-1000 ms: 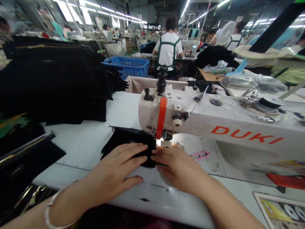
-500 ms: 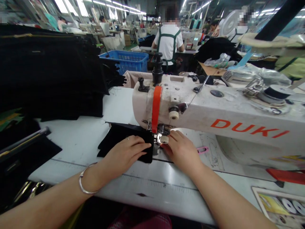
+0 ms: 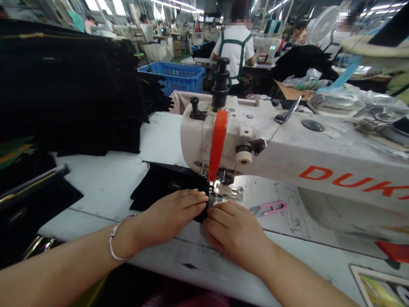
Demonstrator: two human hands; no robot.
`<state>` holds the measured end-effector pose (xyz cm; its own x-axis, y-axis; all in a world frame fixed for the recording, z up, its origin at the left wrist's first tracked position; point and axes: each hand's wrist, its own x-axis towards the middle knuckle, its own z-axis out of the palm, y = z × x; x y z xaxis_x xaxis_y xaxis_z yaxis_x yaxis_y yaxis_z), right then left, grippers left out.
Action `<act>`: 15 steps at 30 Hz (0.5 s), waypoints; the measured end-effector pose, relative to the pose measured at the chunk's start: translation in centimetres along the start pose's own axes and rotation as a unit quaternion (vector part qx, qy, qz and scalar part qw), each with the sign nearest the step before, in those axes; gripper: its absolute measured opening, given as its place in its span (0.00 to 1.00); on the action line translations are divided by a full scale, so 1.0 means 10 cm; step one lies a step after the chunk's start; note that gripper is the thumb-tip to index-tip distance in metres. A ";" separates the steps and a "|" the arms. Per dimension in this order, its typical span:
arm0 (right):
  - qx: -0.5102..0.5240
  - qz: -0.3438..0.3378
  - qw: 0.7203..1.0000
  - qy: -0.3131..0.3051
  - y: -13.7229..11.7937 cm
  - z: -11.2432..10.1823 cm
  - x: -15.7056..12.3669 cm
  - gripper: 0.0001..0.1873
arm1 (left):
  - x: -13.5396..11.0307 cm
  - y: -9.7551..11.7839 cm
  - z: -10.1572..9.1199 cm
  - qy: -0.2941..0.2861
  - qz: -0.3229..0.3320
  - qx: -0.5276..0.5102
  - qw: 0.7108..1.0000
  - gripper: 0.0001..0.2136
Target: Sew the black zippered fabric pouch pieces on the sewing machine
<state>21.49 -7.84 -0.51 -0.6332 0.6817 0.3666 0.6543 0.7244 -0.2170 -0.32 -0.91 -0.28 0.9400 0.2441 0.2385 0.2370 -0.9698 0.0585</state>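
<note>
A black fabric piece (image 3: 159, 181) lies on the sewing machine's bed, its right edge by the lit presser foot (image 3: 212, 187). My left hand (image 3: 174, 213) rests on top of this cloth, fingers stretched out flat and close together. At the near right corner, my right hand (image 3: 234, 228) has its fingers bent and closed on the fabric's edge; the thumb is partly hidden beneath. The white sewing machine (image 3: 271, 149) stands just beyond both hands, with an orange strip (image 3: 219, 145) down its head. Pink thread snips (image 3: 271, 208) lie right of my right hand.
A tall stack of black fabric pieces (image 3: 70, 94) fills the left side. Another black piece with a zipper (image 3: 35, 196) lies at the near left. Behind the machine are a blue basket (image 3: 179, 76) and a seated person in a white shirt (image 3: 234, 47).
My right hand has moved from beside the presser foot toward me, to the fabric's near corner. My left hand has flattened out on the cloth. The view has shifted slightly.
</note>
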 end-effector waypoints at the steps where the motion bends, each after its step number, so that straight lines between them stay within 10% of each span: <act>1: 0.006 0.002 1.000 0.004 -0.01 0.00 0.00 0.07 | 0.01 -0.01 0.00 0.000 0.004 0.005 1.000 0.17; 15: 0.066 0.057 0.996 0.008 0.06 -0.08 0.00 0.09 | -0.01 -0.13 0.03 0.051 -0.002 -0.014 0.999 0.13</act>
<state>22.21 -7.49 0.08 -0.5506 0.7595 0.3464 0.6605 0.6501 -0.3756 -0.67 0.32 -0.73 0.9085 0.2484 0.3361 0.2330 -0.9687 0.0861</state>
